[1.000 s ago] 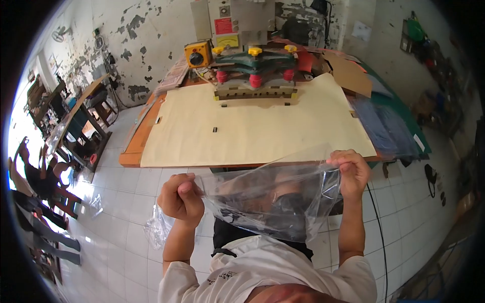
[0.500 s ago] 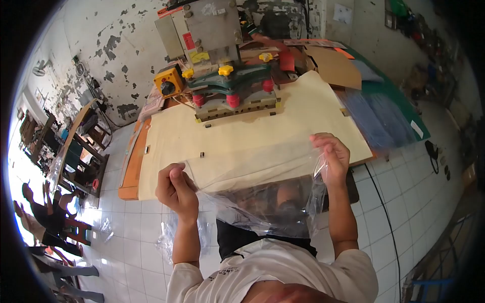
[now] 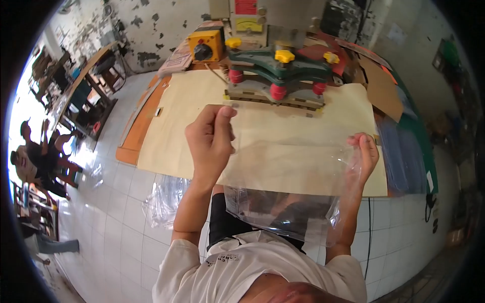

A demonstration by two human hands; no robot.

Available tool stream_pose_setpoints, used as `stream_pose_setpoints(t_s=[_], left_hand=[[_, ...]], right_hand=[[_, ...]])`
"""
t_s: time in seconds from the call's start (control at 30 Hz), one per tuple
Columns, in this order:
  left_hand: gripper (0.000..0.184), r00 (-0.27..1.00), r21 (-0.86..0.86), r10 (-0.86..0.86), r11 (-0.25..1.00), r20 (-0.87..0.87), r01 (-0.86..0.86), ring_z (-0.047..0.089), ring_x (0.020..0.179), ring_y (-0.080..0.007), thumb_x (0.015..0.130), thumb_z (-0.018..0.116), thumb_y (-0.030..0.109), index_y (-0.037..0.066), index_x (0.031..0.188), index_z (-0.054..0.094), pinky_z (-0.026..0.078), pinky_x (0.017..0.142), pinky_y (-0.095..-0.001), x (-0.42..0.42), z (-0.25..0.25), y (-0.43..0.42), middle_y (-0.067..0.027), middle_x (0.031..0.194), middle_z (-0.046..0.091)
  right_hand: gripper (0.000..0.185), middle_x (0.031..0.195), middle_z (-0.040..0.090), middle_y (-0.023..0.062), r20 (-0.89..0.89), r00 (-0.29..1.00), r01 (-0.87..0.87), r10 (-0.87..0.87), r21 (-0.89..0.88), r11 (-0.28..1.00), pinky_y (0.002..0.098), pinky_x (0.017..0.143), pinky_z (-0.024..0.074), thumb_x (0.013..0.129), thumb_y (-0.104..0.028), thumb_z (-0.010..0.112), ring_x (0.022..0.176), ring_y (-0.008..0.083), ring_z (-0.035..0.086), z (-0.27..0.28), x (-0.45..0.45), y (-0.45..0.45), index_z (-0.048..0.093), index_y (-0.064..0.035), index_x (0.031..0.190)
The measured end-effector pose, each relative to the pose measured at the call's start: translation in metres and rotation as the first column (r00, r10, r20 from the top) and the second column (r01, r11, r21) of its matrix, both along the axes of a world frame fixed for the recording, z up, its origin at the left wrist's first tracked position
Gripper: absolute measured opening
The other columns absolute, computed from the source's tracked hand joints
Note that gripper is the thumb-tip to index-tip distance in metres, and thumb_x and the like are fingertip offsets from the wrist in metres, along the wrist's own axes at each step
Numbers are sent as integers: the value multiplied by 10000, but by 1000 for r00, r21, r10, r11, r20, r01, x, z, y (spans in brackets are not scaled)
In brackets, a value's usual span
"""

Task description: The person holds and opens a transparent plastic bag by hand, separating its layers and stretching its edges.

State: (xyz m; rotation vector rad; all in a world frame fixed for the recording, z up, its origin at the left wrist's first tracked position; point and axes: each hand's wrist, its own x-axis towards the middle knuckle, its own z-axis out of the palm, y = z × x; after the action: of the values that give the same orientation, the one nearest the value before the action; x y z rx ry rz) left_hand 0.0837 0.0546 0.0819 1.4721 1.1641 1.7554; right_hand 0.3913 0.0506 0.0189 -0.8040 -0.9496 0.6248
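Note:
A clear plastic sheet (image 3: pixel 283 202) hangs between my two hands, over the front edge of the cream-covered table. My left hand (image 3: pixel 209 141) is closed in a pinch on the sheet's left upper corner, just in front of the machine. On the other side, my right hand (image 3: pixel 365 151) has its fingers closed on the right upper part of the sheet. Beyond them stands a press-like machine with a green clamp bar (image 3: pixel 278 68), yellow knobs (image 3: pixel 284 56) and red spacers (image 3: pixel 278 91). Its metal bar rests at or just above the cream sheet (image 3: pixel 197 121).
An orange switch box (image 3: pixel 206 44) sits left of the machine. At the right lie stacked clear-blue sheets (image 3: pixel 401 156) and brown cardboard (image 3: pixel 381 88). Crumpled plastic (image 3: pixel 169 199) is below the table's left front. People (image 3: pixel 45 156) sit at far left. A black cable (image 3: pixel 369 232) crosses the floor.
My left hand has risen and moved right, toward the machine. My right hand has moved slightly right, still gripping the sheet. The view has shifted, with the machine now nearer and further right.

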Motion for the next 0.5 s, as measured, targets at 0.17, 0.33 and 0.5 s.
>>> stream_pose_setpoints(t_s=[0.17, 0.33, 0.5], left_hand=[[268, 1000, 36, -6, 999, -17, 7, 424, 390, -44, 964, 546, 197, -18, 814, 602, 303, 364, -206, -1, -2, -1, -2, 503, 484], [262, 999, -16, -36, 999, 21, 36, 459, 410, -48, 954, 566, 177, -27, 795, 609, 326, 389, -208, -6, 0, -7, -8, 493, 498], [278, 992, -18, -102, 994, 77, 104, 442, 410, -44, 960, 558, 190, -30, 798, 609, 321, 388, -209, -11, 0, -8, 0, 498, 488]], right_hand=[[143, 816, 620, 83, -89, 996, -10, 14, 54, 998, 296, 759, 446, 889, -117, 594, 735, 176, 582, -8, 3, 3, 620, 23, 875], [131, 819, 617, 91, -63, 998, -17, 24, 105, 994, 314, 775, 441, 891, -103, 581, 752, 185, 574, 1, -2, -8, 611, 20, 858], [142, 806, 610, 89, -44, 999, 18, -12, 139, 990, 338, 779, 440, 895, -116, 580, 757, 197, 567, 6, -4, -13, 604, 11, 835]])
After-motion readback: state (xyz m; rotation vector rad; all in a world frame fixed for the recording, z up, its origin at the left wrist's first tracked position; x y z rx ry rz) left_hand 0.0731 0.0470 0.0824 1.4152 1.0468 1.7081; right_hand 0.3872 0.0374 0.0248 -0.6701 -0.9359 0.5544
